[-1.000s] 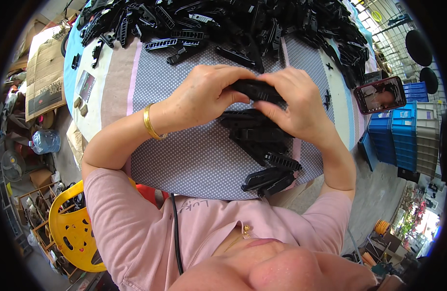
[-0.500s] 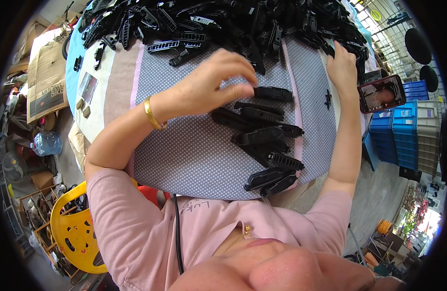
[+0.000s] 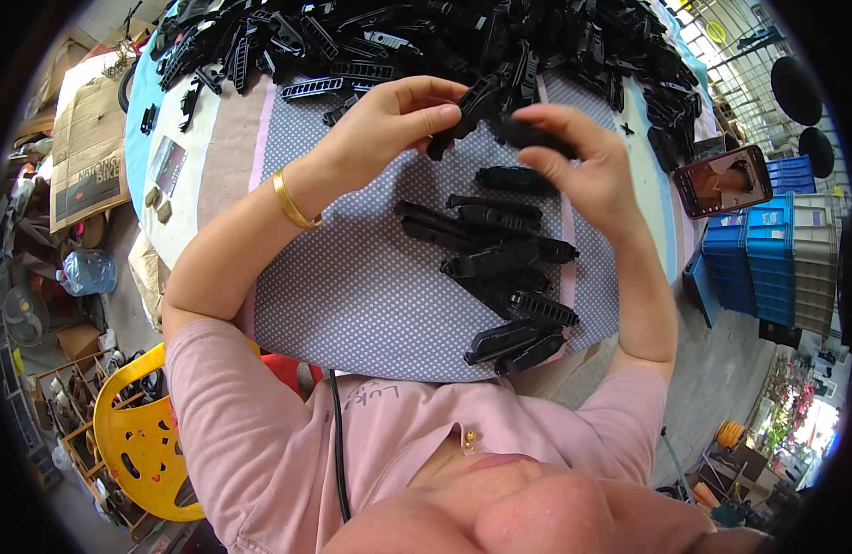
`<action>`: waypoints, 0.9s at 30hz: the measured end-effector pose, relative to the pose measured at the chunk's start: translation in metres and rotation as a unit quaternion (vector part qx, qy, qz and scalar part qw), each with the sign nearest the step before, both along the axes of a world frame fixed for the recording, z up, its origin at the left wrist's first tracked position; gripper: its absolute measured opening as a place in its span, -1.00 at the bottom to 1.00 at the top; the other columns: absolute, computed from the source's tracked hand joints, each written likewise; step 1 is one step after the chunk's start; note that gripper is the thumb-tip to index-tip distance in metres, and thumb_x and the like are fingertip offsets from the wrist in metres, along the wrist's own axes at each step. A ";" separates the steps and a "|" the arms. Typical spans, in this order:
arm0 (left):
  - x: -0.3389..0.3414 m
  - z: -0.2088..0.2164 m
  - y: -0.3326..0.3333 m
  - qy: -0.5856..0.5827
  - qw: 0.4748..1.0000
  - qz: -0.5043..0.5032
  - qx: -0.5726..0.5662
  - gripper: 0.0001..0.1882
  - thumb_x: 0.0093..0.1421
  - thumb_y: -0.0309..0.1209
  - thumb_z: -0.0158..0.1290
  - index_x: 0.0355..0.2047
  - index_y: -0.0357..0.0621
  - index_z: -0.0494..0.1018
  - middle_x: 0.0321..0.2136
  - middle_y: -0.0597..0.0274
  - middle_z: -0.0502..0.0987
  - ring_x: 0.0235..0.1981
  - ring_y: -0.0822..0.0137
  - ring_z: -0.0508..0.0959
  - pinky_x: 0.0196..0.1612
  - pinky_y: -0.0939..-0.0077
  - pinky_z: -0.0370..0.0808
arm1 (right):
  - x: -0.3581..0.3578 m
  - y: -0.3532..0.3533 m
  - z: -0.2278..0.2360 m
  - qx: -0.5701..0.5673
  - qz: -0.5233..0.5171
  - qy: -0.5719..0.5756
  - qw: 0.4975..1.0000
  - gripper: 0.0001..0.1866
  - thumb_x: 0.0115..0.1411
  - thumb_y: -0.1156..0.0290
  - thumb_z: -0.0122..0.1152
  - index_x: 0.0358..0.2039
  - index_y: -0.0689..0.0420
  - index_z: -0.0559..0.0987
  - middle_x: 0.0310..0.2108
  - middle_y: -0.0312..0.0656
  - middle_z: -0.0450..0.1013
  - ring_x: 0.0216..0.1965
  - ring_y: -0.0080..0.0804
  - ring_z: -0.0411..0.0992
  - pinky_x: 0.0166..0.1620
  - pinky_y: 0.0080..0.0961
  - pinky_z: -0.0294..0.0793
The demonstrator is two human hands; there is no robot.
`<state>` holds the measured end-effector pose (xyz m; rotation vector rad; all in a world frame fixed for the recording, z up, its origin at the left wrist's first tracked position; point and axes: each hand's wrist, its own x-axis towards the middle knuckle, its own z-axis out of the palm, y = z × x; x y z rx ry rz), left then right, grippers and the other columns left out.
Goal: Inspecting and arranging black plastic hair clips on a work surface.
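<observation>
My left hand (image 3: 389,118) pinches a long black slotted plastic part (image 3: 465,115) between thumb and fingers, holding it tilted in front of the pile. To its right, my right hand (image 3: 594,171) has its thumb and fingers curled round a second black plastic part (image 3: 541,138), smeared by motion. The two parts are close together; whether they touch I cannot tell. Just below my right hand lies a single black part (image 3: 516,180) on the dotted cloth. Nearer to me, several similar black parts (image 3: 495,258) rest in a loose column, some overlapping.
A large heap of black plastic parts (image 3: 370,42) covers the table's far side. The table (image 3: 333,305) has a striped, dotted cloth. A phone (image 3: 724,182) stands at its right edge, by blue crates (image 3: 772,249). A yellow chair (image 3: 135,434) is at the lower left.
My left hand has moved up and away from the single black part and now grips a slotted one. My right hand has come in from the far right pile with a black part.
</observation>
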<state>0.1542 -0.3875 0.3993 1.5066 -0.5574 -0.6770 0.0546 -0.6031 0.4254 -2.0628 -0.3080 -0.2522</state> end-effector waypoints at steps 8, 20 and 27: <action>-0.011 -0.003 -0.003 0.074 0.996 -0.047 -0.019 -0.58 0.23 -0.25 0.01 0.01 -0.25 0.37 -0.34 0.31 0.52 -0.39 0.58 0.46 -0.34 0.74 0.43 | -0.003 0.015 -0.006 -0.093 0.056 -0.089 0.990 -0.66 -0.02 0.60 0.23 -0.15 0.22 0.53 -0.34 -0.14 0.42 -0.33 -0.30 0.43 -0.24 -0.54 0.41; -0.033 0.021 -0.002 -0.088 0.990 -0.067 0.091 -0.58 0.24 -0.29 -0.01 -0.01 -0.37 0.36 -0.43 0.27 0.53 -0.44 0.53 0.49 -0.36 0.67 0.45 | -0.009 0.024 -0.013 -0.147 0.020 -0.142 0.979 -0.66 -0.10 0.56 0.32 -0.22 0.22 0.55 -0.37 -0.13 0.44 -0.42 -0.28 0.44 -0.41 -0.52 0.44; -0.031 0.021 0.002 -0.255 0.956 -0.079 0.123 -0.45 0.01 -0.45 0.19 0.02 -0.30 0.33 -0.27 0.07 0.54 -0.37 0.41 0.54 -0.30 0.53 0.48 | -0.005 0.019 -0.003 -0.245 -0.052 -0.206 0.946 -0.45 -0.20 0.45 0.39 -0.11 0.20 0.48 -0.35 -0.14 0.46 -0.29 -0.20 0.44 -0.20 -0.41 0.42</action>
